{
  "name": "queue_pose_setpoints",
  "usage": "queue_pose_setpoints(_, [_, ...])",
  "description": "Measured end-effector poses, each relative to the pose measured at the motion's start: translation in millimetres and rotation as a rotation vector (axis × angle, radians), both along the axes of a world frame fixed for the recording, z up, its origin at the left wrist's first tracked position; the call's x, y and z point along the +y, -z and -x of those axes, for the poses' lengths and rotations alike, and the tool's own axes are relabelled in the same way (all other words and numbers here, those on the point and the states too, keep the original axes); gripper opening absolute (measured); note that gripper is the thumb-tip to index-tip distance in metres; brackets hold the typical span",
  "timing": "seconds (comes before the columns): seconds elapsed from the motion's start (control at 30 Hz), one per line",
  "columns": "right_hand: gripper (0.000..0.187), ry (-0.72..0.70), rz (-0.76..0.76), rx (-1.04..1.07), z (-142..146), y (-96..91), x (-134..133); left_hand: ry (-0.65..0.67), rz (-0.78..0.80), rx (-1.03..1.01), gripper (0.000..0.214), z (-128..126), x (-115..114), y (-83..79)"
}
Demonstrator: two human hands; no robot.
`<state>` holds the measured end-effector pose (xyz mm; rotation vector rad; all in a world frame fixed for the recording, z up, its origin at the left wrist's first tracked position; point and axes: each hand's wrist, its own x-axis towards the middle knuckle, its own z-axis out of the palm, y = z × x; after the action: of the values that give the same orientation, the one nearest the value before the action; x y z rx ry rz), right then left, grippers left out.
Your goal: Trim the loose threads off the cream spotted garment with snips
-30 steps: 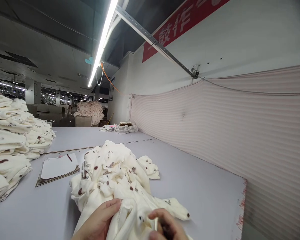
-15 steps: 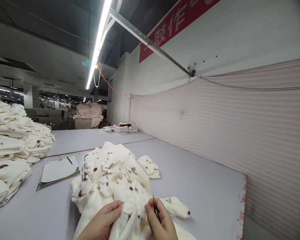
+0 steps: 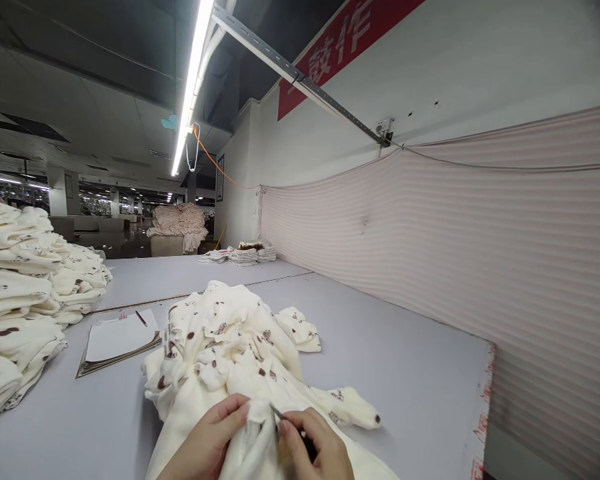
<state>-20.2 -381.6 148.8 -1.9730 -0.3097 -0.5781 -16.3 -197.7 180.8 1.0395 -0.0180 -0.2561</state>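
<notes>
A cream fleece garment (image 3: 240, 327) with small brown and animal prints lies bunched in front of me, one sleeve stretched out to the right. My left hand (image 3: 213, 437) pinches a folded edge of it near the bottom of the view. In my right hand (image 3: 317, 443) is a pair of dark thread snips (image 3: 279, 412), their tip pointing up and left against the held fabric edge. Whether the blades are apart is too small to tell. Part of the snips is hidden by my fingers.
A tall pile of similar cream garments (image 3: 25, 293) rises at the left. Beside it lies a stack of paper (image 3: 117, 340) with a pen (image 3: 141, 319). Folded white pieces (image 3: 245, 255) sit at the table's far end. A striped pink cloth (image 3: 455, 247) covers the wall on the right.
My right hand has turned, swinging the snips from upright to slanting left, and their tip has come to the fabric edge. The left hand keeps its pinch in nearly the same place.
</notes>
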Motion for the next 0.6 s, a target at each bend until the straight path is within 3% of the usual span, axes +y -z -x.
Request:
queue_pose_setpoints(0.1, [0.033, 0.054, -0.205, 0.101, -0.2, 11.2, -18.1, -0.285, -0.024, -0.142, 0.031, -3.3, 18.8, -17.3])
queue_pose_setpoints(0.13, [0.036, 0.076, -0.276, 0.133, -0.9, 16.2, -22.8, -0.326, -0.059, -0.209, 0.031, -5.2, 24.0, -21.7])
queue_pose_setpoints(0.2, [0.040, 0.075, -0.390, 0.163, -3.5, 25.5, -27.0, -0.288, -0.180, -0.324, 0.030, -8.7, 26.4, -24.1])
queue_pose_setpoints(0.33, [0.042, -0.045, -0.476, 0.124, -7.4, 33.1, -19.2, -0.129, -0.782, -0.553, 0.018, -10.7, -1.6, -8.2])
queue_pose_setpoints(0.4, [0.042, -0.068, -0.453, 0.113, -5.6, 31.7, -17.2, -0.093, -0.929, -0.620, 0.006, -11.5, -13.3, -3.9])
queue_pose_setpoints(0.47, [0.042, -0.054, -0.416, 0.138, -0.9, 30.3, -20.8, -0.128, -0.826, -0.588, 0.013, -15.3, -7.6, -9.5])
queue_pose_setpoints(0.53, [0.043, -0.022, -0.393, 0.191, 5.5, 31.6, -28.0, -0.226, -0.582, -0.451, 0.029, -23.1, 17.9, -22.3])
queue_pose_setpoints(0.6, [0.042, 0.014, -0.380, 0.230, 11.6, 36.0, -34.4, -0.354, -0.231, -0.252, 0.035, -32.8, 54.9, -35.6])
